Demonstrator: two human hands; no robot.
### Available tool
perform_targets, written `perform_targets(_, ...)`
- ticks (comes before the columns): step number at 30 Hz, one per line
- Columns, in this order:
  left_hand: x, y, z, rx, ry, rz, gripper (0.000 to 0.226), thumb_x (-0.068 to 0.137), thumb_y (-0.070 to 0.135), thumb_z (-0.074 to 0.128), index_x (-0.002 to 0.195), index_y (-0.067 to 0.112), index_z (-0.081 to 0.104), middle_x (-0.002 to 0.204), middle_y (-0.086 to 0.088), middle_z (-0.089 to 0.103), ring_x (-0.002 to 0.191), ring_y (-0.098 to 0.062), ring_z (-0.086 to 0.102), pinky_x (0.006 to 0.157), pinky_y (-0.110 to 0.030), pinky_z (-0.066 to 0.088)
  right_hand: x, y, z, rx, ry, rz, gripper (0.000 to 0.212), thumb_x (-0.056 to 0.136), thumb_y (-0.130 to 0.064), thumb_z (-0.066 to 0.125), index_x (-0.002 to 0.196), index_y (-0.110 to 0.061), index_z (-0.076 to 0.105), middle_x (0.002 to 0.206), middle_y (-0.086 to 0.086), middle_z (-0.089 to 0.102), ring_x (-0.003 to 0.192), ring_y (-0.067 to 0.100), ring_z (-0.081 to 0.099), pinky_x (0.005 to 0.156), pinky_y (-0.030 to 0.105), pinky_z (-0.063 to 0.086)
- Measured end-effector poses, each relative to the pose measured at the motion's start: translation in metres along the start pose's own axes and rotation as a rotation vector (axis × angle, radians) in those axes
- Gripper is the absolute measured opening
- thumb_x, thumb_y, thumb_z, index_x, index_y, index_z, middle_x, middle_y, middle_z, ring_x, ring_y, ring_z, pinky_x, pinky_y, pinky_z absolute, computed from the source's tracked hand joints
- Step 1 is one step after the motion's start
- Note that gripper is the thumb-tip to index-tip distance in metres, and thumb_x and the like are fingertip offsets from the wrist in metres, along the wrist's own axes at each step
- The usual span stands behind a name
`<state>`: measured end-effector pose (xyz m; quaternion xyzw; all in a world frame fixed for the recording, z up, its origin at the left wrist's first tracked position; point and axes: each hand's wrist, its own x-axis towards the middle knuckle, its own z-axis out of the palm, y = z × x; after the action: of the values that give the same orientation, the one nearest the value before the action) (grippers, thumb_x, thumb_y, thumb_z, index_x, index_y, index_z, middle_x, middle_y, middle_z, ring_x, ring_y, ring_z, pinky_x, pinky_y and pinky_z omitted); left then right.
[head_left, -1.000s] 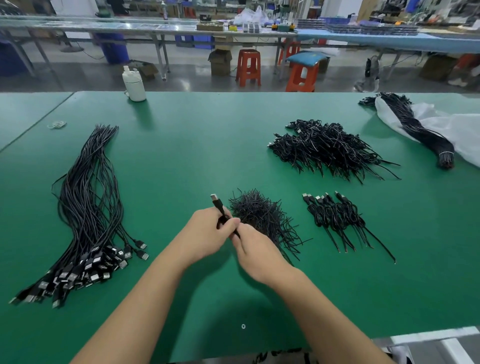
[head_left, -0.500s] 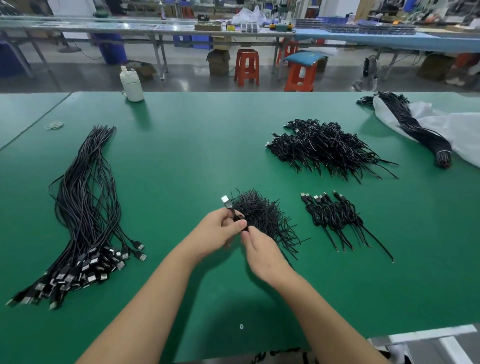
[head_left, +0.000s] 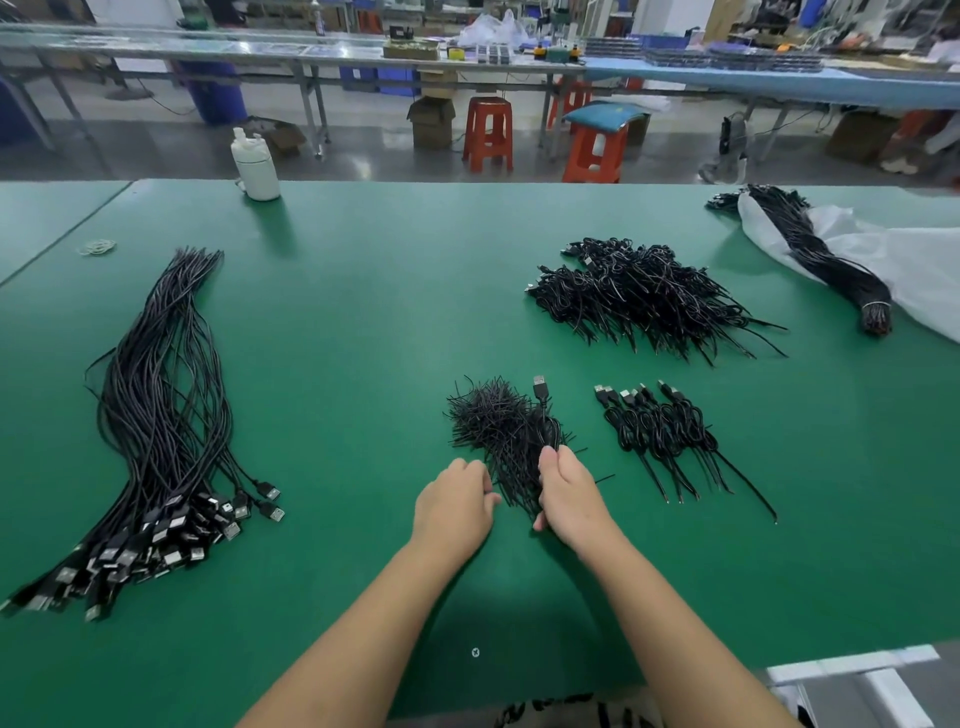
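Note:
My right hand (head_left: 569, 499) grips a black USB cable (head_left: 543, 415) folded into a short coil. Its silver plug sticks up and away from me over a pile of short black twist ties (head_left: 488, 426) in the middle of the green table (head_left: 363, 312). My left hand (head_left: 457, 504) lies just left of the right one. Its curled fingertips sit at the near edge of the tie pile, and whether they pinch a tie is hidden.
A long bundle of straight USB cables (head_left: 156, 415) lies at the left. Right of the ties is a row of coiled cables (head_left: 660, 431), with a bigger heap of them (head_left: 634, 296) behind. A bound bundle (head_left: 831, 270) rests on a white bag (head_left: 914, 265). A white bottle (head_left: 254, 166) stands at the back left.
Both hands held the cable before. Now only my right hand holds it, and the plug has swung to the right over the ties. My left hand has let go and dropped to the pile's near edge.

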<state>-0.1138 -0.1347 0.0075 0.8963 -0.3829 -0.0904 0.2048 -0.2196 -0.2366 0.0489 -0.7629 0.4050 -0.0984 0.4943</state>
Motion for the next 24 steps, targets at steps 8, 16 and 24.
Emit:
perform_targets(8, 0.008, -0.009, -0.005, 0.047, 0.001, -0.121, 0.017, 0.096, 0.036, 0.052, 0.097, 0.021, 0.057, 0.1, 0.001, 0.055, 0.088, -0.025, 0.062, 0.074, -0.034, 0.049, -0.009, -0.003, 0.002, -0.17, -0.047, -0.092, 0.038, 0.106, -0.042, 0.025, 0.081, -0.015, 0.036, 0.072, 0.005, 0.05, 0.071, 0.031, 0.057, 0.077, 0.04, 0.048)
perform_targets(16, 0.008, -0.015, -0.024, 0.266, -0.233, -0.013, 0.019, 0.095, 0.024, 0.044, 0.079, 0.013, 0.046, 0.082, -0.001, 0.043, 0.07, -0.024, 0.048, 0.064, -0.034, 0.04, -0.009, -0.004, 0.002, -0.123, -0.021, -0.091, 0.038, 0.106, -0.039, 0.028, 0.077, -0.016, 0.037, 0.071, 0.001, 0.048, 0.071, 0.024, 0.051, 0.08, 0.041, 0.046)
perform_targets(24, 0.009, -0.027, -0.042, 0.207, -0.293, -0.084, 0.031, 0.092, 0.049, 0.057, 0.103, 0.02, 0.053, 0.107, -0.003, 0.05, 0.103, -0.026, 0.054, 0.086, -0.039, 0.048, -0.01, -0.005, 0.005, -0.154, -0.071, -0.088, 0.037, 0.107, -0.037, 0.028, 0.078, -0.014, 0.035, 0.072, 0.004, 0.046, 0.071, 0.024, 0.049, 0.077, 0.04, 0.045)
